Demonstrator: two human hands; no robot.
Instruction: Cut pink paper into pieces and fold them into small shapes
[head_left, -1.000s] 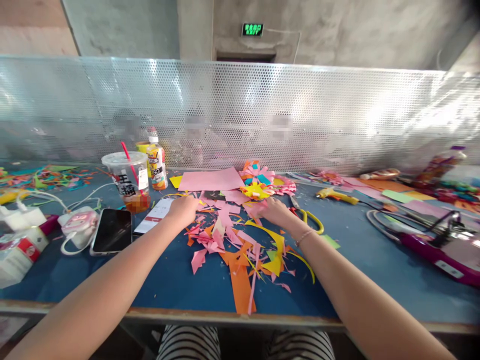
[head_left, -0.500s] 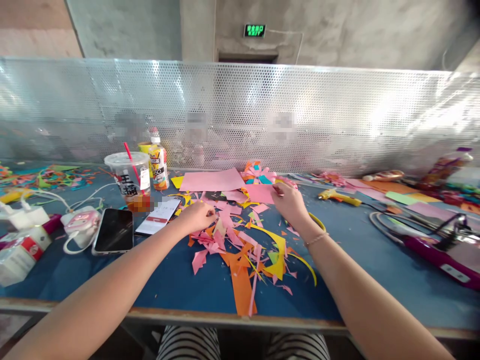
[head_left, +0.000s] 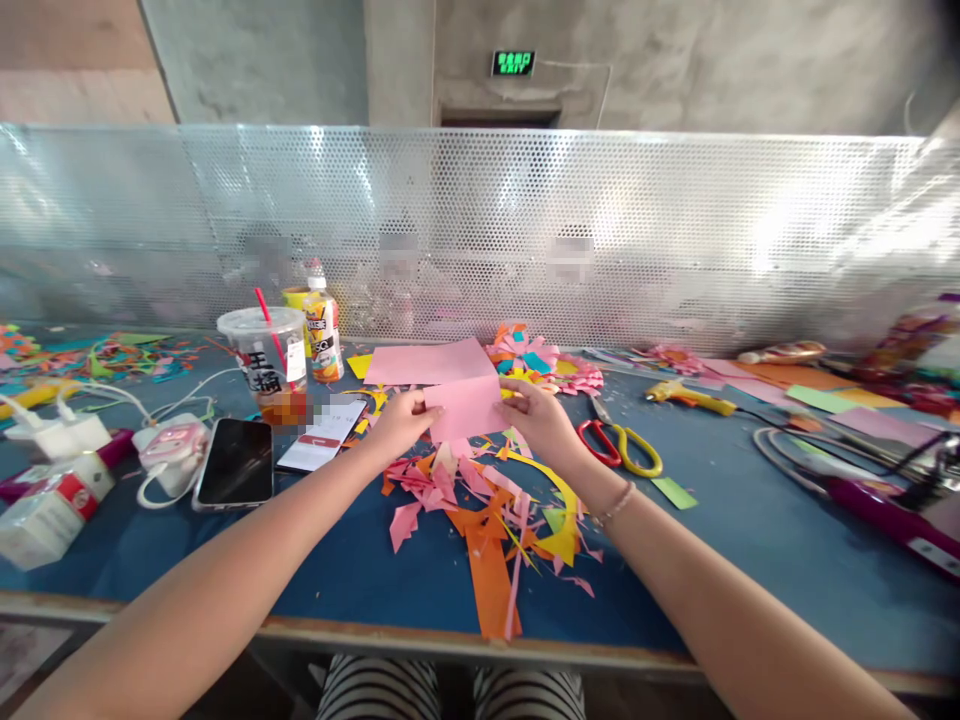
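**Paper, plastic and perforated metal**

The pink sheet [head_left: 466, 406] is matt paper, smooth and uncreased — so are the cut scraps [head_left: 491, 505] in pink, orange and yellow. The table top [head_left: 750, 540] looks like matt blue cloth or felt. Behind it stands a shiny perforated metal screen [head_left: 525, 230]. The phone [head_left: 234, 474] has a glossy black face — the cup [head_left: 264, 358] is clear plastic, the scissors' handles [head_left: 619, 446] glossy plastic.

one scissors [head_left: 621, 445], one phone [head_left: 235, 474], two hands
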